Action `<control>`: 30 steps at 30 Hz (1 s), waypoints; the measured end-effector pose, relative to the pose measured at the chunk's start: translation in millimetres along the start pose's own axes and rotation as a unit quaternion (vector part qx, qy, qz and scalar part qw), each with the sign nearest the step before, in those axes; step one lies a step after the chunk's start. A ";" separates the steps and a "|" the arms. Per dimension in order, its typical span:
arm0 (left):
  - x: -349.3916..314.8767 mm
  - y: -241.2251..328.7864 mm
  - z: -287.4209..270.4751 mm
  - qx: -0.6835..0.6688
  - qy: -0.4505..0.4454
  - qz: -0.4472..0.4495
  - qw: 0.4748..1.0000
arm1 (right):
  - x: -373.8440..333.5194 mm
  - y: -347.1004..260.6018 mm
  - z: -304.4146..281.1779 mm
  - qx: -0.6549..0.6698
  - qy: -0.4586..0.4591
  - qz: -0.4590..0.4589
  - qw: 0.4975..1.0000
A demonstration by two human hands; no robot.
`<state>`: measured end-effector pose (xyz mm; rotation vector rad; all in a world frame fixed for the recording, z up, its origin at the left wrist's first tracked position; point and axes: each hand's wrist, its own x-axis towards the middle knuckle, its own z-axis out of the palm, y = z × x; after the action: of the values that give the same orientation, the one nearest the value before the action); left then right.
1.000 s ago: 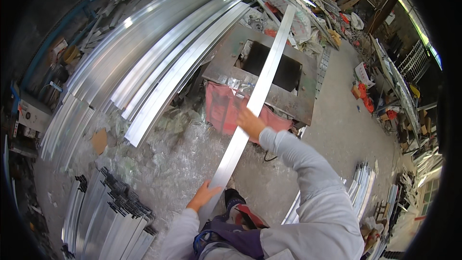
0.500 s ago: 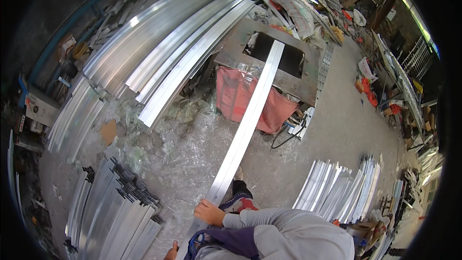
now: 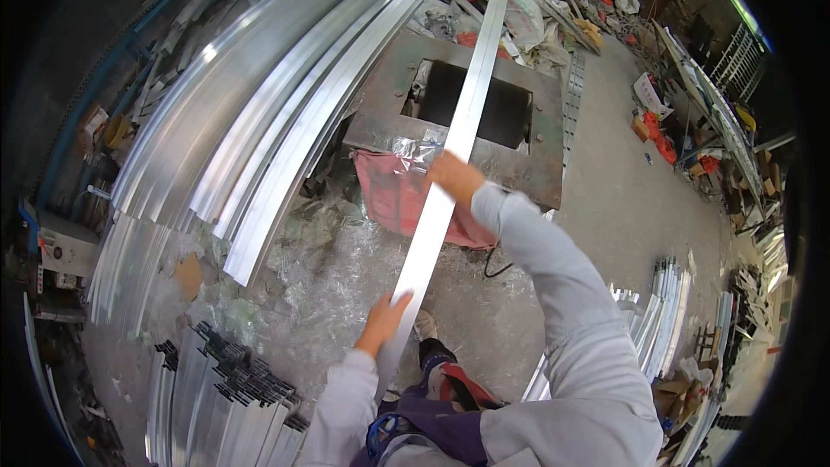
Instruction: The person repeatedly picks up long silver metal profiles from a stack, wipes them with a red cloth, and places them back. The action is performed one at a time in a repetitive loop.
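Over gray floor [image 3: 614,182], left hand [image 3: 382,325] and right hand [image 3: 458,180] grip one silver bar [image 3: 469,111].

Bench [image 3: 373,112]: clear film [image 3: 419,148] at near edge; metal strip [image 3: 434,229] across, contact unclear
Floor [image 3: 614,199]: cardboard [image 3: 188,277] left of the bench

A long metal strip [image 3: 430,246] is finished in bright silver-white and marked lengthwise by a thin darker line. Stacked metal lengths [image 3: 225,95] are striped in silver, white and shadowy grey. A brownish-grey metal table [image 3: 378,108] is broken by a black opening [image 3: 510,112], and a faded red cloth [image 3: 385,195] is seen below. Pale grey sleeves [image 3: 592,320] are set off by a dark purple garment [image 3: 443,429]. The grey floor [image 3: 605,182] is flecked with whitish glints. A cardboard piece [image 3: 188,277] is coloured tan.
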<state>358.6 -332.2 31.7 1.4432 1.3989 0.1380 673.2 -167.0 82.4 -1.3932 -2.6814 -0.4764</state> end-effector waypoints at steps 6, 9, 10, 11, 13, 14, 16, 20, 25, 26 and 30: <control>60.1 83.6 -15.8 -0.019 0.008 0.046 0.999 | 23.8 91.5 -11.5 -0.094 -0.027 0.047 0.994; 41.5 64.3 -16.1 -0.021 -0.006 0.041 0.999 | 12.8 57.8 -7.4 -0.147 -0.007 0.039 0.988; 24.8 46.1 -20.3 -0.023 -0.010 0.026 0.999 | 18.1 32.0 -10.4 -0.101 -0.065 0.046 0.992; 6.3 30.1 -18.6 -0.023 -0.022 0.022 0.999 | 5.9 9.6 -5.6 -0.095 -0.051 0.041 0.993; -35.4 -40.0 -10.3 0.037 0.035 -0.013 0.999 | -1.2 -61.9 -9.6 -0.094 -0.121 0.026 0.988; -56.0 -91.7 -9.8 0.025 0.016 -0.019 0.999 | -5.8 -108.9 -19.0 -0.131 -0.115 0.004 0.985; -113.1 -178.5 -12.5 -0.006 -0.020 -0.041 0.999 | -23.8 -200.0 -5.2 -0.063 -0.083 -0.003 0.995; -253.1 -310.2 -24.2 -0.010 -0.017 -0.122 0.992 | -61.9 -375.5 -55.8 0.075 -0.069 0.007 0.995; -407.4 -476.6 -20.2 -0.138 -0.119 -0.168 0.969 | -94.9 -523.8 -104.9 0.254 0.035 -0.043 0.966; -417.8 -478.2 -23.9 -0.116 -0.128 -0.210 0.962 | -100.2 -531.7 -112.3 0.277 0.060 -0.050 0.958; -403.2 -468.2 -47.0 -0.088 -0.143 -0.251 0.953 | -101.3 -530.2 -126.6 0.291 0.015 -0.091 0.952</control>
<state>-100.8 -738.2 -58.6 0.8842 1.4252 -0.2570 294.0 -570.7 56.2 -0.9636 -2.6123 0.2738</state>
